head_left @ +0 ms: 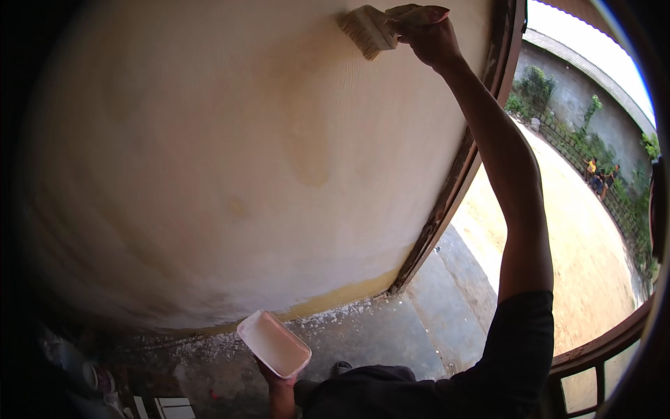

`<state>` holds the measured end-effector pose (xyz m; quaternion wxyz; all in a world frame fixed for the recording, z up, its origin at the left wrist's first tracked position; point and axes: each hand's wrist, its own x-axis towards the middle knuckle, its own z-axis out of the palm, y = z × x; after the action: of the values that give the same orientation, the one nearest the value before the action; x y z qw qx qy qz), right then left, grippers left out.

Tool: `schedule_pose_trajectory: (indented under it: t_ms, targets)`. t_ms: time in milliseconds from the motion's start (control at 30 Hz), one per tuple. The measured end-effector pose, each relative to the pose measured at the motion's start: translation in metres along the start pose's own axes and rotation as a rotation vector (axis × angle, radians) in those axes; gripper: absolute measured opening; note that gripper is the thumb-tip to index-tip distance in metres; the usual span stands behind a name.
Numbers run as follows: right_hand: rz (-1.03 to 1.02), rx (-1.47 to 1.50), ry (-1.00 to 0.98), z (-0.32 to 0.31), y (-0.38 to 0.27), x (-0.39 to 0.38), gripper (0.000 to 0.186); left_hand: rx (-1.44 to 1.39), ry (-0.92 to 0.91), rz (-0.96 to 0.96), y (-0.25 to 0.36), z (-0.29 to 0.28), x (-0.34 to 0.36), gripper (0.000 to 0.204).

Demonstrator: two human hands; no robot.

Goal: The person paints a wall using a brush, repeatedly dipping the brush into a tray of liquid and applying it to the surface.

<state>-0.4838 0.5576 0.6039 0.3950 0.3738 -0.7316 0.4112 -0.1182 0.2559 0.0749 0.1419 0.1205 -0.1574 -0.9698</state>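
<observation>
Raised high at the upper middle, my right hand is closed around the handle of a wide paintbrush. The pale bristles rest against, or very close to, the off-white wall, which shows yellowish stains around and below the brush. Low in the view, my left hand grips a rectangular plastic tub from beneath. White paint or a similar liquid appears inside the tub. Most of the left hand's fingers are hidden behind the tub.
A dark wooden door frame borders the wall on the right, opening onto a sunlit yard with distant people. White flakes litter the grey floor along the wall's foot. At lower left stand a white container and pale flat pieces.
</observation>
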Motion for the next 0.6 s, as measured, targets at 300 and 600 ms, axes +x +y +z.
schedule_pose_trajectory:
  t_ms: [300,600]
  targets:
    - [-0.146,0.162,0.297,0.046,0.022,-0.056,0.021,-0.028,-0.046,-0.037,-0.011,-0.007,0.009,0.051]
    - [0.101,0.151,0.159,0.121,0.060,-0.267,0.006,0.147,-0.096,0.091,-0.003,-0.033,0.009,0.054]
